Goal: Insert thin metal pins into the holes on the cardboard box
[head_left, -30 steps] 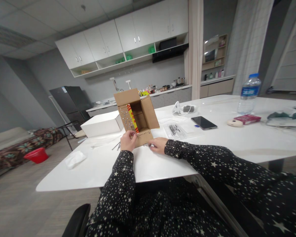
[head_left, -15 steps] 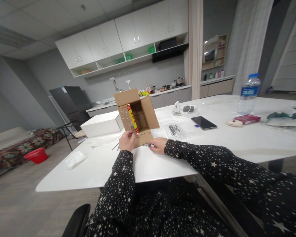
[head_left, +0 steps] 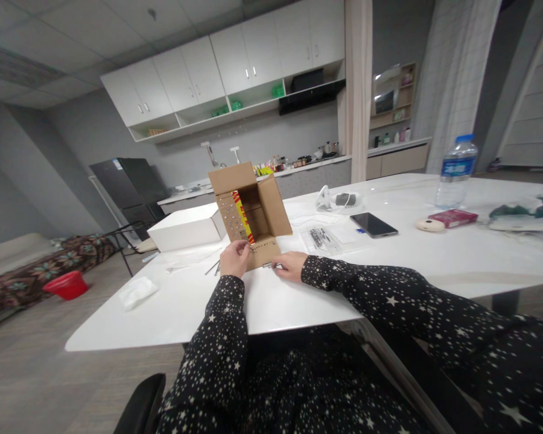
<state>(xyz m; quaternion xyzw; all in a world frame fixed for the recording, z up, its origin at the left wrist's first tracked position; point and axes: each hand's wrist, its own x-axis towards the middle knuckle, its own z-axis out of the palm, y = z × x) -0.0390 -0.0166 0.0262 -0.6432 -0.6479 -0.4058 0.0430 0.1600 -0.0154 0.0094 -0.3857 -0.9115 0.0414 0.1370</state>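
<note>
An open cardboard box (head_left: 276,208) rests tilted on the table in front of me. Small round studs dot its left panel, with a row of dark ones on the lower flap (head_left: 260,259). A red and yellow strip (head_left: 243,217) runs along the opening's left edge. My left hand (head_left: 235,259) is at the box's lower left corner, thumb and fingertips pinched together; whatever they hold is too small to name. Beside the flap's right corner, my right hand (head_left: 290,266) lies low on the table with curled fingers, next to short metal pieces (head_left: 267,265). Its grip is partly hidden.
Thin dark rods (head_left: 212,269) lie left of my left hand. A white box (head_left: 187,226) and crumpled tissue (head_left: 138,293) are further left. Plastic bags of small parts (head_left: 322,240), a phone (head_left: 373,225), a pink pack (head_left: 453,217) and a water bottle (head_left: 455,172) stand or lie rightward.
My left hand has shifted very slightly to the right by the box's lower corner. The box and my right hand look the same.
</note>
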